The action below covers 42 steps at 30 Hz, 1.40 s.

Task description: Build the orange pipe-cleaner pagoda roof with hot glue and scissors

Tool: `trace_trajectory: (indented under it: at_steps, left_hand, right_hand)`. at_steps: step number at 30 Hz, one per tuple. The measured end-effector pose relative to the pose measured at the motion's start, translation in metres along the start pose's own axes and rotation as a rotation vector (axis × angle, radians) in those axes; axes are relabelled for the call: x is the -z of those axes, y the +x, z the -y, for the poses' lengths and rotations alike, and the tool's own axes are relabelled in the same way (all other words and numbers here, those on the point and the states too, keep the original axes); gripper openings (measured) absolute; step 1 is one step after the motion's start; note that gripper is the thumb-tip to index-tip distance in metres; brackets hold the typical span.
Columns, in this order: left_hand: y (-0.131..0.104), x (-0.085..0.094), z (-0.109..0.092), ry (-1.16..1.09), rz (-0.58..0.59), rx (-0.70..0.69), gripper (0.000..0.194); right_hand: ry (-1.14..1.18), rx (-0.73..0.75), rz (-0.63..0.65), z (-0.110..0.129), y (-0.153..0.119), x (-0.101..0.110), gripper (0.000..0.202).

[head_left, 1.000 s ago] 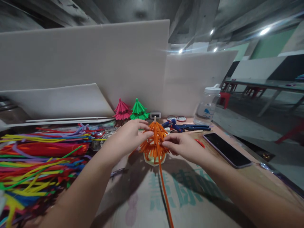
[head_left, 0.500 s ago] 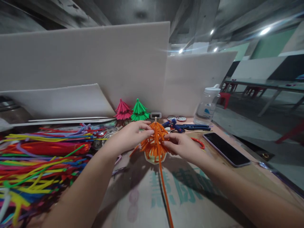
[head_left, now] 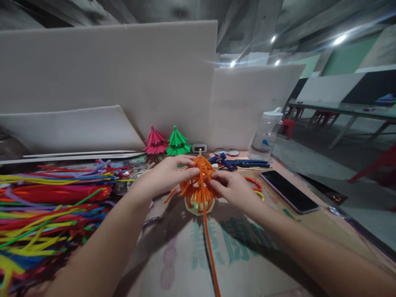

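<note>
An orange pipe-cleaner tree stands upright in front of me, with a pale stick tip poking out of its top. Under it is a pale many-sided base. My left hand is closed on the upper left of the tree, thumb in front and fingers behind. From the right, my right hand pinches orange strands at the tree's middle, and its fingertips are partly hidden. One long orange pipe cleaner trails from the tree towards me over the board.
Many loose coloured pipe cleaners lie at left. Behind stand a pink tree and a green tree, against white boards. To the right are a glue gun, red-handled scissors, a phone and a water bottle.
The view has shifted slightly, so everything sits a little further left. Both hands stay at the orange tree with almost the same grip.
</note>
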<state>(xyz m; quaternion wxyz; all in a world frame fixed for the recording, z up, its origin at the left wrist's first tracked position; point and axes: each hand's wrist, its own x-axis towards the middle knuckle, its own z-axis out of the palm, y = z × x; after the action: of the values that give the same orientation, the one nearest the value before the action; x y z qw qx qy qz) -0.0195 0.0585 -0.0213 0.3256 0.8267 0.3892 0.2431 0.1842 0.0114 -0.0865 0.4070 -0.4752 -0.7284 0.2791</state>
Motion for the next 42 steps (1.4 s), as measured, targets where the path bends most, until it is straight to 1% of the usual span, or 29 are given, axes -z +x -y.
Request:
trace_trajectory:
  at_steps: [3, 7, 10, 12, 15, 18, 23, 25, 27, 30, 33, 35, 37, 39, 42]
  left_hand:
    - [0.002, -0.005, 0.000, -0.069, -0.021, 0.006, 0.038]
    - [0.003, -0.010, 0.000, -0.095, -0.022, -0.013, 0.037]
    - [0.003, -0.009, 0.001, -0.088, -0.020, -0.007, 0.036]
    - [0.002, -0.008, 0.002, -0.069, -0.041, 0.015, 0.037]
    - [0.001, -0.003, 0.001, 0.000, -0.098, 0.052, 0.037]
    - [-0.002, 0.002, -0.004, 0.097, -0.151, 0.030, 0.032]
    - [-0.013, 0.015, -0.015, 0.251, -0.381, 0.034, 0.033]
    - [-0.017, 0.020, -0.017, 0.247, -0.440, 0.065, 0.032]
    - [-0.019, 0.024, -0.018, 0.231, -0.468, 0.079, 0.032]
    - [-0.019, 0.024, -0.018, 0.235, -0.481, 0.065, 0.032]
    - [-0.017, 0.020, -0.016, 0.252, -0.500, 0.068, 0.035]
    - [-0.017, 0.019, -0.015, 0.235, -0.503, 0.081, 0.038]
    - [-0.017, 0.018, -0.015, 0.188, -0.493, 0.087, 0.036]
    - [-0.019, 0.018, -0.018, 0.124, -0.446, 0.071, 0.032]
    - [-0.023, 0.015, -0.024, 0.008, -0.307, 0.030, 0.026]
  right_hand:
    - [-0.045, -0.007, -0.015, 0.001, 0.000, 0.003, 0.022]
    - [-0.067, -0.021, -0.010, 0.001, 0.001, 0.004, 0.022]
    - [-0.075, -0.020, -0.001, 0.001, 0.001, 0.005, 0.024]
    - [-0.070, -0.019, 0.000, 0.000, 0.001, 0.004, 0.024]
    - [-0.047, -0.021, 0.003, -0.002, 0.002, 0.004, 0.022]
    - [-0.036, -0.030, 0.003, -0.002, 0.002, 0.004, 0.022]
    - [-0.067, -0.056, 0.017, 0.001, 0.001, 0.006, 0.024]
    - [-0.096, -0.064, 0.030, 0.003, 0.000, 0.008, 0.023]
    - [-0.138, -0.060, 0.048, 0.005, 0.001, 0.012, 0.022]
    - [-0.227, -0.040, 0.056, 0.009, 0.002, 0.022, 0.023]
    - [-0.270, -0.036, 0.036, 0.012, 0.002, 0.035, 0.025]
    - [-0.276, -0.028, 0.009, 0.013, 0.002, 0.042, 0.026]
    - [-0.269, 0.000, -0.048, 0.014, 0.001, 0.047, 0.026]
    - [-0.226, 0.040, -0.119, 0.016, -0.001, 0.048, 0.025]
    - [-0.139, 0.104, -0.188, 0.022, -0.005, 0.048, 0.023]
